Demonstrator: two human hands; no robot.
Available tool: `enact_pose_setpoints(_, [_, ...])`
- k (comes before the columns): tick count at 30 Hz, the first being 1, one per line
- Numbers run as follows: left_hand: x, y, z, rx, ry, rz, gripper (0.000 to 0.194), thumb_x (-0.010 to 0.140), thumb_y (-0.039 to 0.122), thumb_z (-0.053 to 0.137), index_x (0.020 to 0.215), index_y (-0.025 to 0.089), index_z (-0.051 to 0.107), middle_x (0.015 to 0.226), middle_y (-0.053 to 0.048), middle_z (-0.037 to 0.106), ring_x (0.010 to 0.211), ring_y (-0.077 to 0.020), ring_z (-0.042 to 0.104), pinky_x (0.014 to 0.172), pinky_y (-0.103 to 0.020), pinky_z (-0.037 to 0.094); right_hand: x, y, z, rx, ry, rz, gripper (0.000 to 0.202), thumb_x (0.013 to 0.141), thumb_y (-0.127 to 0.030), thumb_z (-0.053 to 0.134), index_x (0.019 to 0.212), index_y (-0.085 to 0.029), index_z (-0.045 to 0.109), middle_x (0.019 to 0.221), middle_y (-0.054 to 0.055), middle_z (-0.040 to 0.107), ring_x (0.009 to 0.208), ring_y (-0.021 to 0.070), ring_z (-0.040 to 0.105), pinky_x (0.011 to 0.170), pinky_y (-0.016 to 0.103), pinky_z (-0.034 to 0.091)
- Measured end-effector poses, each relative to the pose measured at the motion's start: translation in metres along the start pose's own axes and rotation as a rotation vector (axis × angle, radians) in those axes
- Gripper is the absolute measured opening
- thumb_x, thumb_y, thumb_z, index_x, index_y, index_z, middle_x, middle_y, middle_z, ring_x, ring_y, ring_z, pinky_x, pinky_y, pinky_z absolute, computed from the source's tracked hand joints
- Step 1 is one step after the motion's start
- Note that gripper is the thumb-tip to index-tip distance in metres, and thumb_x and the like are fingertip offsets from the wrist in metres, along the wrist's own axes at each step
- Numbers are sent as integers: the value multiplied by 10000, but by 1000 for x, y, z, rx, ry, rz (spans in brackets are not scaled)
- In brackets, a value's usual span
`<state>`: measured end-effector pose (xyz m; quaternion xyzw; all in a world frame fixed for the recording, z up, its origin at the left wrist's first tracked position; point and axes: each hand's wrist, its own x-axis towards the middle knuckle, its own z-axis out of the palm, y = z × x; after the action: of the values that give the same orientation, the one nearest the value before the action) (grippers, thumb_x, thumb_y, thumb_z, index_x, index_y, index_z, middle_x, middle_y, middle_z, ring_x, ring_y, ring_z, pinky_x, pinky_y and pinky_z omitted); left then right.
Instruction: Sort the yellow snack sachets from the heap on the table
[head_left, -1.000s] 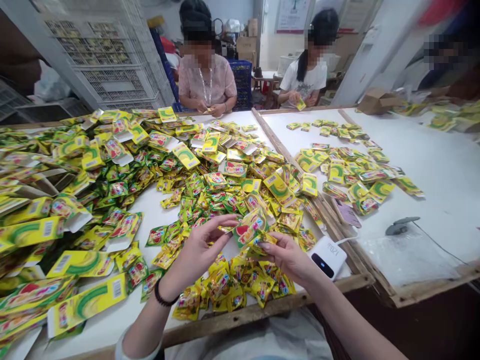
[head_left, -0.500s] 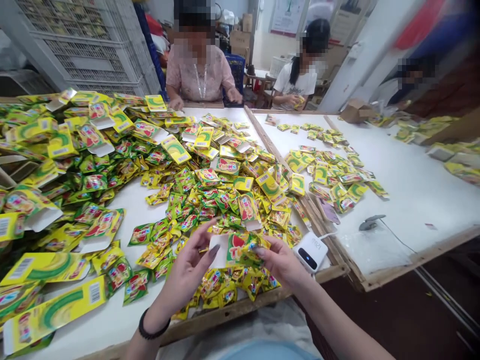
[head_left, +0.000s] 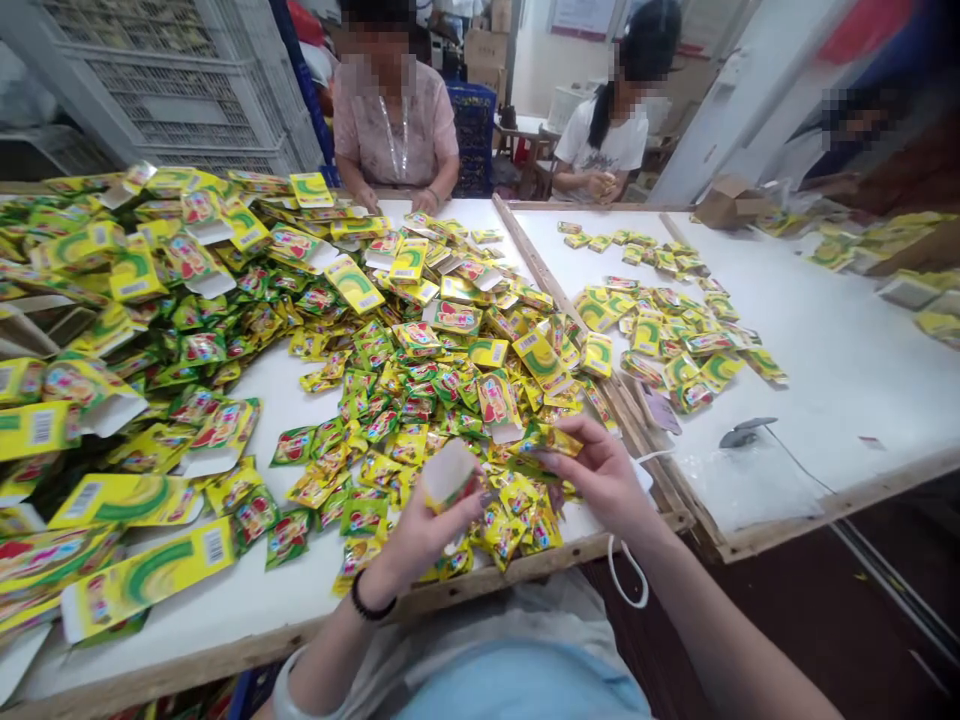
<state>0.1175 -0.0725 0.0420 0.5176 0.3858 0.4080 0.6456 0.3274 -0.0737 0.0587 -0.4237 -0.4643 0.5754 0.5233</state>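
My left hand [head_left: 420,540] is closed round a small printed carton [head_left: 448,472], whose white open flap faces up. To its right, my right hand [head_left: 604,475] pinches a yellow-green candy packet [head_left: 546,440], apart from the carton. Both hands are just above a spread of small yellow and green candy packets [head_left: 517,525] near the table's front edge. A red-fronted carton [head_left: 498,402] with its flap open lies on the packets beyond my hands.
Cartons and packets pile up on the left [head_left: 187,270]. A wooden divider strip [head_left: 544,270] crosses the white table [head_left: 832,370]. Further cartons [head_left: 675,350], a grey object with a cable [head_left: 744,432] and a cardboard box [head_left: 727,203] lie right. Several people sit around it.
My hands have drawn apart; the carton is now tilted up in my left hand, and the packet has moved right with my right hand. The white device is now mostly hidden.
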Motion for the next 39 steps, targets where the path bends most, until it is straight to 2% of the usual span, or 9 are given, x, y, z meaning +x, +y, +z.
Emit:
enact_pose_setpoints(5, [2,8,16,123,-193,-31,279,699,363,694,750,160,510,634,33,490,585,-96,445,564,-227,398,14,-41,15,-374,-314,-182,116,792,-201,657,906,-217,648,907,35,586,787,145,582,604,242,482])
enact_pose_setpoints(11, [-12,13,17,342,-191,-92,347,688,261,677,997,172,549,910,-10,604,799,-157,548,735,-272,452,0,-42,38,-1059,-553,-247,183,804,-45,523,829,-165,659,811,40,539,721,137,525,626,244,405])
enact_pose_setpoints(15, [-22,1,14,375,-234,-150,465,643,222,686,1081,188,532,1057,-26,603,952,-204,556,840,-309,444,-10,-35,36,-983,-709,-130,216,781,-29,543,912,-176,631,893,40,585,771,137,562,668,233,424])
enact_pose_setpoints(20, [-22,-5,9,259,-292,-227,608,668,178,632,1234,204,413,1087,-32,597,896,-173,581,794,-297,465,-14,-21,19,-610,-515,-51,94,881,-220,550,936,-183,616,932,44,636,839,135,595,732,237,458])
enact_pose_setpoints(27, [5,6,34,316,-405,-227,1067,619,284,750,1450,221,84,1311,-109,502,1190,-256,490,1012,-388,361,-26,-19,-4,-668,-628,-127,212,925,-222,454,885,-173,656,885,57,641,886,153,585,777,257,463])
enact_pose_setpoints(30, [24,7,29,431,-380,-80,921,706,329,703,1438,258,149,1347,-93,466,1228,-238,457,1050,-391,330,-18,-35,-54,-822,-166,-233,197,911,-237,466,893,-191,656,932,67,640,892,174,598,748,274,481])
enact_pose_setpoints(34, [48,-13,-3,1015,-23,127,397,851,334,520,1220,197,472,1223,-120,517,1164,-272,460,991,-451,366,-5,-55,-120,-1300,606,-324,315,876,-324,524,1156,-186,559,1050,97,643,671,172,605,653,315,490])
enact_pose_setpoints(36, [54,-27,-16,1293,106,112,406,843,348,526,1186,138,472,1152,-153,530,1100,-309,470,904,-469,406,0,-52,-127,-1541,568,-301,386,883,-327,508,1238,-176,496,1164,125,602,797,202,624,728,328,495])
enact_pose_setpoints(39, [59,-41,-22,1481,139,61,429,832,364,541,1166,109,455,1046,-148,560,1005,-303,499,819,-430,429,9,-32,-108,-1792,51,-60,267,888,-274,488,1130,-177,545,1153,121,593,1025,233,571,807,311,482])
